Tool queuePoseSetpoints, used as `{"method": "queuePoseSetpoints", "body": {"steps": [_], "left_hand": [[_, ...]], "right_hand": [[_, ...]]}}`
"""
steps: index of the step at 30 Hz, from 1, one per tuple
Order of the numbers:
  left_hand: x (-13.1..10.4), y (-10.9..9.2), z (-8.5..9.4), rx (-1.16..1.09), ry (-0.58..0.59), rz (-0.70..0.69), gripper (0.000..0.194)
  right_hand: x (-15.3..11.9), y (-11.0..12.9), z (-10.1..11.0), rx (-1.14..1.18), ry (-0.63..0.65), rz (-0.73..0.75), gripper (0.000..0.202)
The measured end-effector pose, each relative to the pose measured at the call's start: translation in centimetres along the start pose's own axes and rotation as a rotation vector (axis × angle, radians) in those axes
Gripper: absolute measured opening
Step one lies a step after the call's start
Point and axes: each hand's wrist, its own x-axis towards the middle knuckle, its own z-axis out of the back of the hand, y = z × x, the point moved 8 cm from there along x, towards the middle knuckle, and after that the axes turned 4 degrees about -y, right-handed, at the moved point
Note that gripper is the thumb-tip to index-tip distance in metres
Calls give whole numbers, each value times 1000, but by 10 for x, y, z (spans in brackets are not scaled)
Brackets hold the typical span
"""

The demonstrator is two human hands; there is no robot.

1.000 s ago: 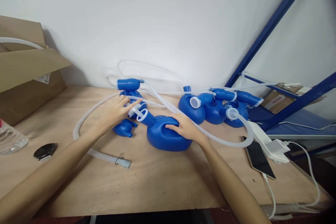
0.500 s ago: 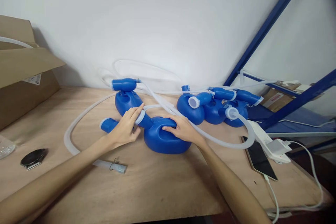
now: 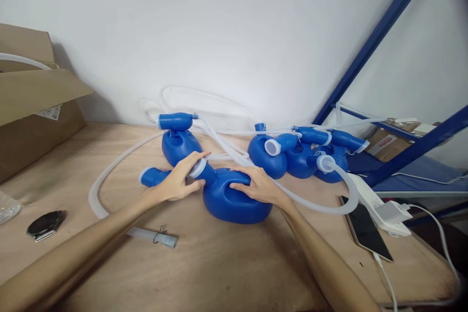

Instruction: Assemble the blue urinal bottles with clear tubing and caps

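Observation:
A blue plastic urinal bottle (image 3: 234, 209) lies in front of me on the wooden table, its neck angled up to the left. My right hand (image 3: 258, 185) is closed around its handle, thumb in the handle opening. At the neck, my left hand (image 3: 183, 178) grips the white cap (image 3: 198, 168), with fingers behind it and the thumb in front. Beside that hand lies a blue spout piece (image 3: 151, 176), partly covered by it. A clear hose end (image 3: 166, 240) with a wire clip rests below my left forearm.
Behind stand another blue bottle (image 3: 179, 146) with a spout on top and several more bottles (image 3: 268, 158) on the right, with clear hoses. A phone (image 3: 367, 229) and power strip (image 3: 393, 224) lie right; a watch-like black object (image 3: 46, 224) and cardboard box (image 3: 40, 131) are left.
The whole view has shifted slightly. Both hands stay on the bottle, which sits a little nearer and to the right. My left thumb has moved slightly at the cap.

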Motion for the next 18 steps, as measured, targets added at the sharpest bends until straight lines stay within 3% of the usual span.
{"method": "queuePoseSetpoints", "body": {"steps": [5,10,13,15,18], "left_hand": [[22,5,1,-10,34,198,57],[26,22,-7,-332,-199,419,67],[22,18,-7,-388,-296,483,65],[24,6,-5,-335,-266,461,57],[31,-10,-5,-297,-116,376,50]], "right_hand": [[-2,-2,0,-3,-2,-24,44],[-4,1,-2,17,15,17,44],[-4,2,-3,31,34,14,45],[-4,3,-4,18,43,5,43],[-5,1,-5,-21,38,-14,41]]}}
